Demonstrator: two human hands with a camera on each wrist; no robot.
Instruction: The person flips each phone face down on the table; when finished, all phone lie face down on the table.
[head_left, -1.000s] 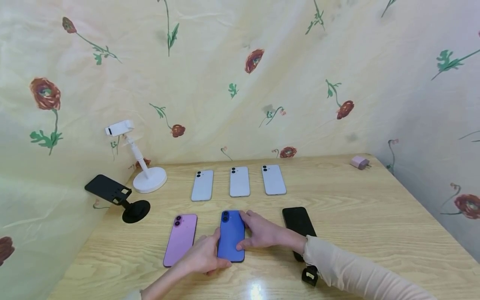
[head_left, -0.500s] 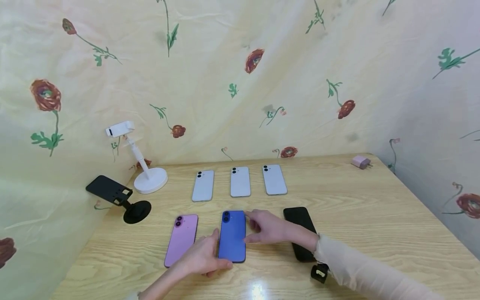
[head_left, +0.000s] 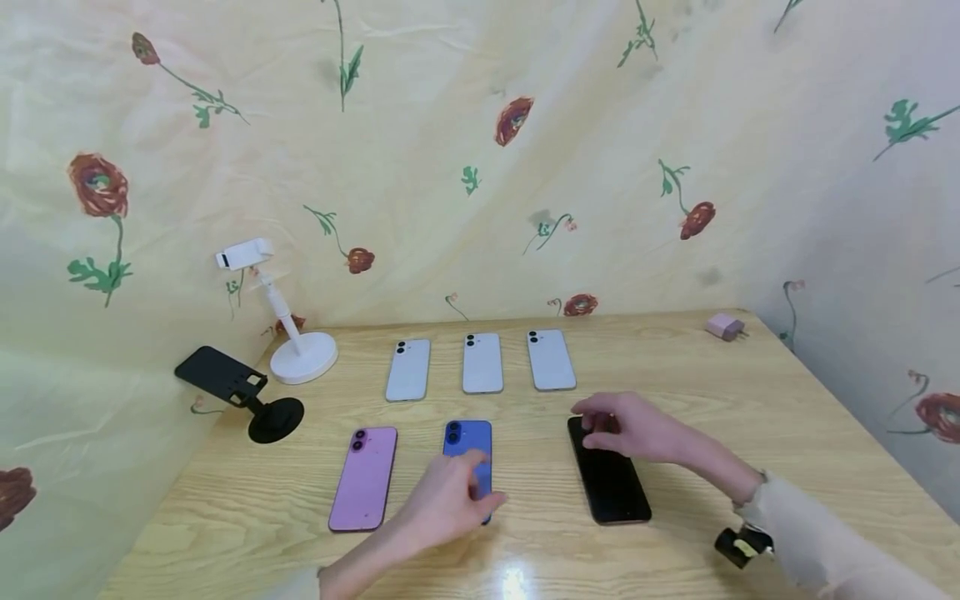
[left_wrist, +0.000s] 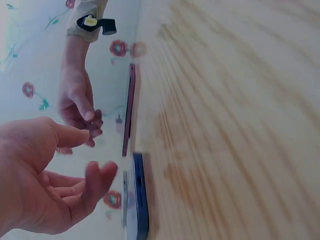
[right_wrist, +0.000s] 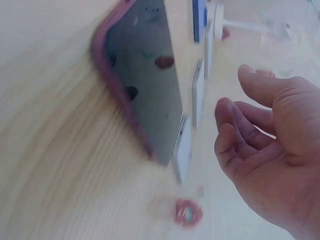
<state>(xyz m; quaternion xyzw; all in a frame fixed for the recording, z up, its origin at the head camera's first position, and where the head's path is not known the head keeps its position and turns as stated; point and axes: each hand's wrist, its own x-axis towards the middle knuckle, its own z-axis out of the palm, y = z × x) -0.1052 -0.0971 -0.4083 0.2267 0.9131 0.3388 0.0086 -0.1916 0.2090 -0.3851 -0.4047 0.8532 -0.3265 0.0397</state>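
A blue phone (head_left: 468, 435) lies back up at the front middle of the table, partly hidden by my left hand (head_left: 447, 498). That hand hovers over it, thumb and fingers spread with nothing between them; the left wrist view shows a gap above the blue phone's edge (left_wrist: 141, 195). To the right a phone with a black screen (head_left: 611, 483) lies face up, its rim pinkish in the right wrist view. Over its far end is my right hand (head_left: 637, 425), fingers loosely bent and holding nothing. A pink phone (head_left: 363, 479) lies back up left of the blue one.
Behind lie three white phones (head_left: 482, 363) in a row. A white phone stand (head_left: 303, 358) and a black phone stand (head_left: 276, 419) stand at the left. A pink charger plug (head_left: 725, 326) sits near the back right corner. Flowered cloth (head_left: 420, 167) hangs behind the table.
My right hand has let go of the blue phone and moved right, over the black-screened phone. My left hand has come off the blue phone's left edge and shifted right above it.
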